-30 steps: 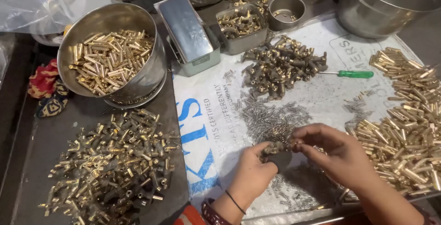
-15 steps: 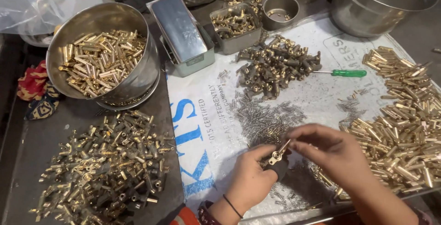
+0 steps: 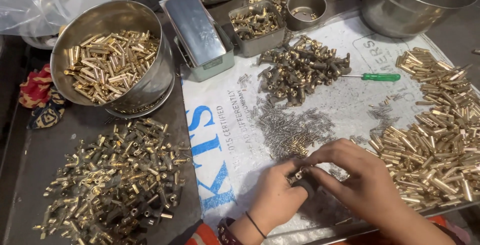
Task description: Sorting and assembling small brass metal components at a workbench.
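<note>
Between three brass heaps, fingers of left hand (image 3: 274,197) and right hand (image 3: 360,180) pinch one brass fitting (image 3: 298,175).

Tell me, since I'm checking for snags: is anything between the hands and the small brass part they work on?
Nothing visible: both the left hand and the right hand already pinch the small brass part directly, above the printed white sheet.

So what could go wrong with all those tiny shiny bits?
The small brass part pinched between the left hand and right hand might slip into the springs and be hard to find. A sleeve could nudge the brass tubes off the table edge.
</note>
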